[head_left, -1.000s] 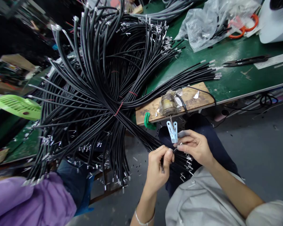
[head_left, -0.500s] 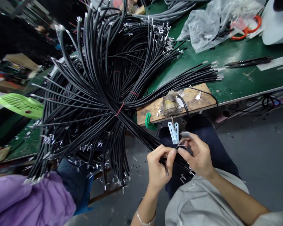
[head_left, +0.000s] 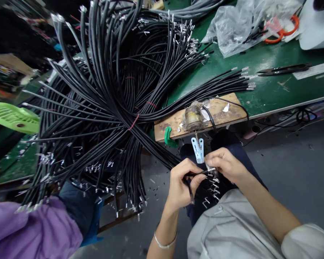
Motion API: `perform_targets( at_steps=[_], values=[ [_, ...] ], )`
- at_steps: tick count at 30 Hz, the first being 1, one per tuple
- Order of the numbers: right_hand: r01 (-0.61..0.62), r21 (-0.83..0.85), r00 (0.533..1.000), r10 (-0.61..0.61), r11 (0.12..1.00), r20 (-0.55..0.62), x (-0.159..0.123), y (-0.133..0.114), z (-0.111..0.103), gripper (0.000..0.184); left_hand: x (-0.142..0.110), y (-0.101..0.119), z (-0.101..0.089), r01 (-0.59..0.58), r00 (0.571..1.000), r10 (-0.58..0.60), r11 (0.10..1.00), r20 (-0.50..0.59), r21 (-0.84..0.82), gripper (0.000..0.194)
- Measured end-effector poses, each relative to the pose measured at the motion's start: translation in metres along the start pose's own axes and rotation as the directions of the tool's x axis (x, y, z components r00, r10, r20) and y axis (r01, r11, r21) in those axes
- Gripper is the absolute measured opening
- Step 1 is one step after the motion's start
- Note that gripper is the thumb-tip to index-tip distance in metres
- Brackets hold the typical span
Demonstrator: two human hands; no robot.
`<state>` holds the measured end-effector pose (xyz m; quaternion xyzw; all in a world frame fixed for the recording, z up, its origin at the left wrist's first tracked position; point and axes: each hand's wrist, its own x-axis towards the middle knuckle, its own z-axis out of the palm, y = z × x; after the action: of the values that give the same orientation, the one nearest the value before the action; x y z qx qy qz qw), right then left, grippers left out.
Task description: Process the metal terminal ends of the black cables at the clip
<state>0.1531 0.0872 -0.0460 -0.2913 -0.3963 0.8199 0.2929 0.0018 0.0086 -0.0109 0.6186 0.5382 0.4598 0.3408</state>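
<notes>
My left hand (head_left: 179,185) is closed on a black cable (head_left: 197,173), whose silvery stripped end (head_left: 211,169) points right, toward my other hand. My right hand (head_left: 228,165) is closed too, its thumb and fingertips pinched together just above that cable end; what sits between them, if anything, is hidden. Right beside those fingertips hangs a light blue clothespin (head_left: 198,151) on the shaft of a small tape-wrapped motor (head_left: 193,118). More bare silvery wire ends (head_left: 214,189) show below my hands, over my lap.
A large heap of bundled black cables (head_left: 118,90) covers the left of the green table (head_left: 272,86). The motor sits on a wooden board (head_left: 229,104) with a green clamp (head_left: 169,137). Pliers (head_left: 283,69), orange-handled scissors (head_left: 282,32) and a green fan (head_left: 14,118) lie around. A person's purple sleeve (head_left: 35,230) is at left.
My right hand has gone from spread fingers around the cable end to a pinch closer to the clothespin. My left hand keeps its cable. The view has shifted slightly.
</notes>
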Motion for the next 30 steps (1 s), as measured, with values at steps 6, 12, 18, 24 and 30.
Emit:
perform_targets(
  at_steps=[6,12,18,24,30],
  values=[
    [0.207,-0.344,0.944,-0.28,0.916,-0.176,0.021,-0.023,0.01,0.047,-0.011,0.0,-0.009,-0.108,0.984,0.112,0.994,-0.136,0.036,0.002],
    [0.173,0.021,0.981,-0.17,0.985,-0.089,0.028,-0.016,0.03,0.051,-0.004,-0.007,-0.005,-0.065,0.975,0.063,0.998,-0.215,-0.003,0.004],
    [0.066,0.284,0.997,-0.072,0.957,0.011,0.024,-0.01,0.034,0.052,0.002,-0.002,0.001,0.024,0.987,-0.025,1.0,-0.158,-0.003,0.006],
    [0.028,0.378,1.0,-0.021,0.925,-0.021,0.023,0.006,0.005,0.043,-0.002,-0.002,-0.003,0.023,0.994,-0.024,1.0,-0.111,-0.014,0.007],
    [0.275,-0.215,0.902,-0.329,0.937,-0.28,-0.011,0.012,-0.021,0.023,0.001,-0.011,-0.007,0.166,0.983,-0.158,0.983,0.09,-0.079,0.011]
  ],
)
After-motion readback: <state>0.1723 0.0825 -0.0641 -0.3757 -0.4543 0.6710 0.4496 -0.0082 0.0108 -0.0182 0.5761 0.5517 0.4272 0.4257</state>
